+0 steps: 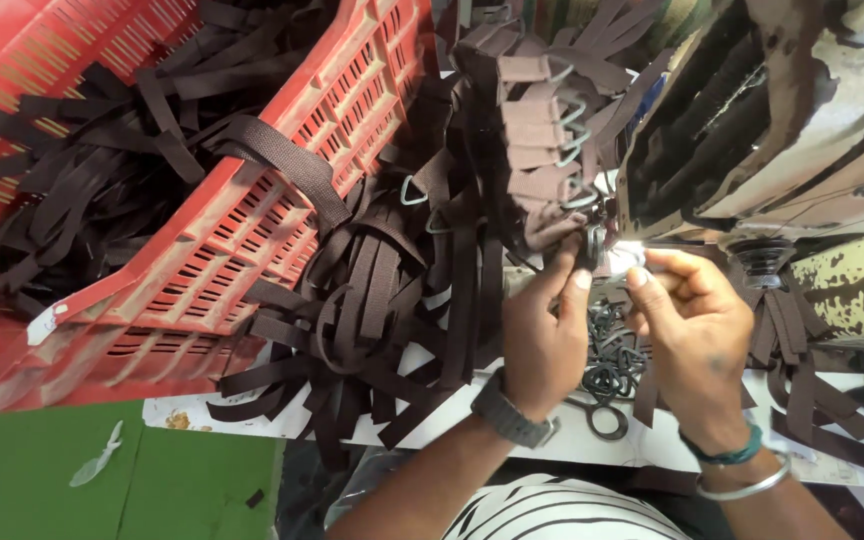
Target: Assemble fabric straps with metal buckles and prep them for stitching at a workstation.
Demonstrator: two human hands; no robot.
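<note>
My left hand (542, 335), with a dark watch on the wrist, pinches a brown webbing strap (567, 262) under the sewing machine (772, 120). Just right of it, my right hand (692, 325), wearing bangles, pinches the strap's other side by the needle area. A chain of sewn brown strap loops with metal triangle rings (542, 130) hangs above both hands. A pile of loose metal rings (607, 350) lies on the white table between my hands, and scissors (602, 415) sit below it.
A red plastic crate (282, 200) full of dark brown straps stands at left. More cut straps (372, 320) spill over the white table edge (252, 415). Green floor (102, 480) shows bottom left. A worn, spotted part of the machine (852, 290) lies at right.
</note>
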